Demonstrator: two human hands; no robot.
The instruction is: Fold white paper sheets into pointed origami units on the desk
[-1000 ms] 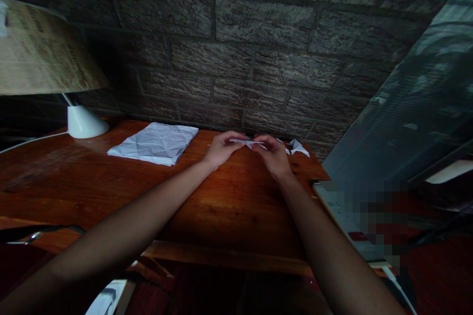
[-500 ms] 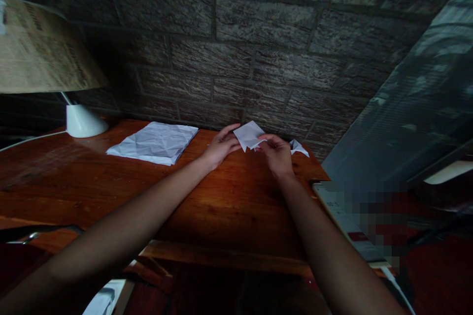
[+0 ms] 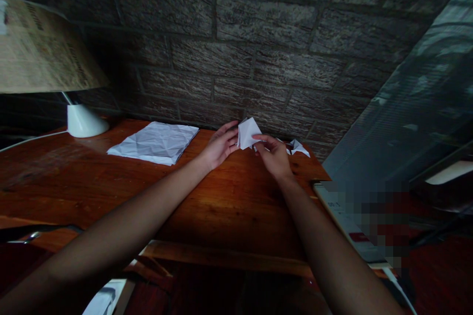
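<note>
A small folded white paper (image 3: 247,133) stands up between my two hands near the far edge of a wooden desk (image 3: 111,182). My left hand (image 3: 219,146) pinches its left side with the fingers closed on it. My right hand (image 3: 272,155) grips its lower right corner between thumb and fingers. Another small folded white paper piece (image 3: 298,147) lies on the desk just right of my right hand, apart from it.
A creased white sheet (image 3: 155,142) lies flat at the desk's back left. A lamp with a white base (image 3: 83,122) and tan shade (image 3: 40,54) stands at the far left. A brick wall (image 3: 258,44) rises behind. A card or booklet (image 3: 343,221) lies at the right edge.
The small paper lay flat and edge-on between my fingers a second ago; it has since been raised and turned upright, with its folded sides brought closer together. My arms stayed in place.
</note>
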